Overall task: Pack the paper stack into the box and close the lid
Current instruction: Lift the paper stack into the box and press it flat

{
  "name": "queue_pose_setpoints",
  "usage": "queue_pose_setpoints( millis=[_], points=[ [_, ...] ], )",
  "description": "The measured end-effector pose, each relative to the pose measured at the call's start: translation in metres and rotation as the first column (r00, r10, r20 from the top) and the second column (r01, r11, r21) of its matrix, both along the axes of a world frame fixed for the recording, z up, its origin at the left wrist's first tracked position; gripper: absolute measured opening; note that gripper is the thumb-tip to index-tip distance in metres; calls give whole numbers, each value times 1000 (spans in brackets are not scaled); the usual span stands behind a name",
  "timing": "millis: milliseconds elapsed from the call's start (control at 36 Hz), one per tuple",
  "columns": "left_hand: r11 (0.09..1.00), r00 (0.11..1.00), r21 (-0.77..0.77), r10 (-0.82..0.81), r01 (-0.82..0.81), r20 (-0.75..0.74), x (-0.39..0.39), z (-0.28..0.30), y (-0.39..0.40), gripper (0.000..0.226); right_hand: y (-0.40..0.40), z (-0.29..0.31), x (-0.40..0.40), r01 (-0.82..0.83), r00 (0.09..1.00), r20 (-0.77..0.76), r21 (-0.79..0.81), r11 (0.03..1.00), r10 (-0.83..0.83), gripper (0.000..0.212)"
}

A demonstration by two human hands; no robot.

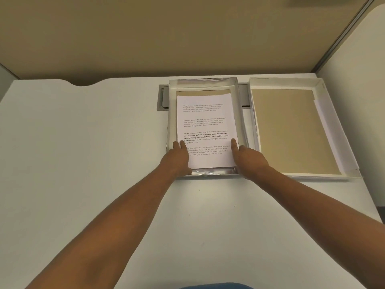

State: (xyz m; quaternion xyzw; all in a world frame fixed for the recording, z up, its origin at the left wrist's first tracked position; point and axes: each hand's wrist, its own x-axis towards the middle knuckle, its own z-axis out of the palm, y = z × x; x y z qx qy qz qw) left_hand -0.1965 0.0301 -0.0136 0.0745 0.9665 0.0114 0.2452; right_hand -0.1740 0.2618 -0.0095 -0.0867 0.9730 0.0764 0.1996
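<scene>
A white paper stack (205, 124) with printed text lies inside a shallow grey-walled box (171, 113) at the far middle of the desk. A strip of the box's brown floor shows beyond the stack's far edge. My left hand (179, 158) rests on the stack's near left corner, fingers flat on the sheet. My right hand (248, 157) is at the near right corner, with one finger pointing along the paper's right edge. The lid (291, 130) lies upside down to the right of the box, white-walled with a brown inside.
The white desk (83, 142) stretches left and toward me. A grey cable hatch (162, 99) sits under the box's far left. A tan partition wall (145, 34) rises behind the desk, and a white panel (358, 59) stands at the right.
</scene>
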Motion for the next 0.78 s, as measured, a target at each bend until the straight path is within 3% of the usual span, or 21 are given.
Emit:
queue_pose_setpoints(
  millis=[361,556,667,778],
  points=[
    [999,998,-8,-32,32,58,-5,0,-3,115,1,4,-1,8,1000,28,-4,1000,-8,97],
    [986,974,126,82,-110,209,-31,14,-3,138,-1,23,-25,152,966,228,-106,983,-125,110],
    [963,984,206,158,-173,87,-57,17,0,112,-3,35,-49,265,960,139,-183,947,-242,85],
    [923,966,289,255,-255,40,-95,22,5,91,0,34,-87,364,930,104,-367,856,-351,57]
  ],
)
